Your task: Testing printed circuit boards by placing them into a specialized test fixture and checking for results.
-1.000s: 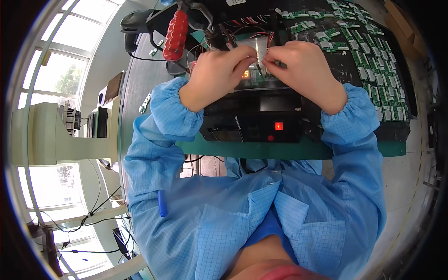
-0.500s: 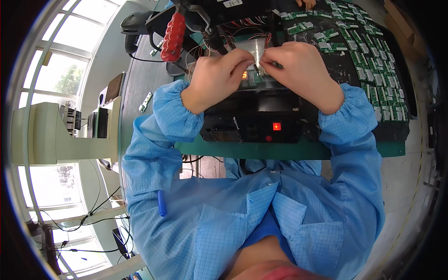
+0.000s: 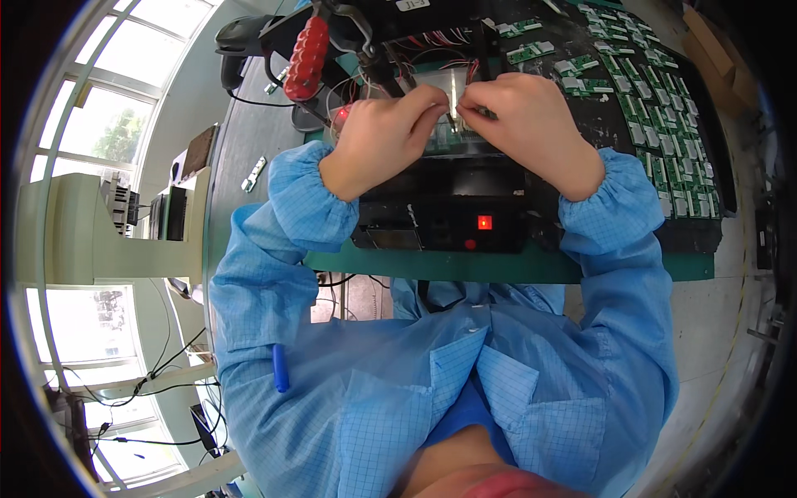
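My left hand (image 3: 383, 133) and my right hand (image 3: 525, 124) meet fingertip to fingertip over a black test fixture (image 3: 452, 212) with a lit red light on its front. Between the fingers sits a small circuit board (image 3: 452, 106), pinched from both sides and mostly hidden by them. Red and black wires (image 3: 432, 46) run into the fixture just beyond the hands. Both sleeves are light blue.
A red-handled lever clamp (image 3: 305, 50) stands at the back left. Rows of small green circuit boards (image 3: 656, 116) lie on a black tray to the right. A handheld scanner (image 3: 237, 37) rests far left. The green bench edge (image 3: 498, 267) runs below the fixture.
Both hands have shifted slightly up the fixture and closed in tighter on the small board; the orange glow seen between them earlier is now covered.
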A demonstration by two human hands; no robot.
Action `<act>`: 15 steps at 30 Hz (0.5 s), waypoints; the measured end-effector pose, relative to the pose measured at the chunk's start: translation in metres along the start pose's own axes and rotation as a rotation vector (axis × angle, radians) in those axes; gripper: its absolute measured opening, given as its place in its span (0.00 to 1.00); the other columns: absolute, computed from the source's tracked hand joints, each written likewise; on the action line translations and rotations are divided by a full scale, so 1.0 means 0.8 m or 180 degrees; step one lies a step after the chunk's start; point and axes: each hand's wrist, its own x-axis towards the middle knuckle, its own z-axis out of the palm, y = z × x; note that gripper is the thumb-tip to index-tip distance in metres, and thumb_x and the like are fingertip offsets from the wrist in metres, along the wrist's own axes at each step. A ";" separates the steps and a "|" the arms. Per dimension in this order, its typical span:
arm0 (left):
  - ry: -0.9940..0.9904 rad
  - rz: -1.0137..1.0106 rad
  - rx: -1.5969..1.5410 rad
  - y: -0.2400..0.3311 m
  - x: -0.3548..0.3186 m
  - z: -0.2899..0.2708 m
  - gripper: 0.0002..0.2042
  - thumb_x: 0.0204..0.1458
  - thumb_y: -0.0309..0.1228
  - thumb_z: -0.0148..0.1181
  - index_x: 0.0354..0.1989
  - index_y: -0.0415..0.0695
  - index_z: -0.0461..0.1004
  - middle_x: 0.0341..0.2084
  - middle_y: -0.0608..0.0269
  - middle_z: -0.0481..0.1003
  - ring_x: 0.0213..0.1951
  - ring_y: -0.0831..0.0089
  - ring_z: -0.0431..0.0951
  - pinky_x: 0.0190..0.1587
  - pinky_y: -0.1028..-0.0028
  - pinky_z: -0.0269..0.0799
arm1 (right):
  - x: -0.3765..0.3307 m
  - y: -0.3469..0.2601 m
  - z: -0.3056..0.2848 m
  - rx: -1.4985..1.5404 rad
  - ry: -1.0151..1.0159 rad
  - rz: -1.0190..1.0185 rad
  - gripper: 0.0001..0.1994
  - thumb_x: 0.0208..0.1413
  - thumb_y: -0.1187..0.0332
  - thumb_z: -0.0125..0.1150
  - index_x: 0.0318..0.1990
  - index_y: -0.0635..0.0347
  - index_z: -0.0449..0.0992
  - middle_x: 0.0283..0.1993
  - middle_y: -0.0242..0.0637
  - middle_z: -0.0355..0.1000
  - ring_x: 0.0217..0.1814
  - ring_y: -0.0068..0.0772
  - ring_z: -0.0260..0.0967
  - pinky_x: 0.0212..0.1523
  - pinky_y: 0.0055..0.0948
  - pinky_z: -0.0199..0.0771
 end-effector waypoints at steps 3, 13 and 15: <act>0.0002 -0.0051 -0.0080 0.002 -0.002 0.005 0.05 0.57 0.30 0.62 0.40 0.48 0.75 0.20 0.56 0.78 0.23 0.54 0.80 0.23 0.61 0.74 | -0.003 -0.002 -0.002 -0.0120 -0.0009 0.0054 0.05 0.51 0.65 0.68 0.31 0.55 0.79 0.25 0.38 0.74 0.29 0.44 0.74 0.29 0.42 0.74; 0.0442 -0.0179 -0.0382 0.002 -0.080 0.002 0.05 0.59 0.22 0.60 0.42 0.39 0.78 0.30 0.58 0.81 0.24 0.77 0.76 0.30 0.76 0.72 | -0.017 -0.007 0.011 -0.0165 0.0174 0.0324 0.07 0.53 0.61 0.59 0.27 0.49 0.77 0.23 0.39 0.74 0.28 0.48 0.76 0.29 0.44 0.75; 0.0692 -0.0277 -0.0685 0.018 -0.111 -0.008 0.06 0.60 0.20 0.58 0.44 0.34 0.78 0.36 0.60 0.81 0.25 0.84 0.71 0.29 0.83 0.67 | -0.013 -0.006 0.011 -0.0334 -0.0015 0.0399 0.08 0.54 0.57 0.60 0.31 0.48 0.79 0.26 0.39 0.76 0.30 0.49 0.76 0.30 0.45 0.76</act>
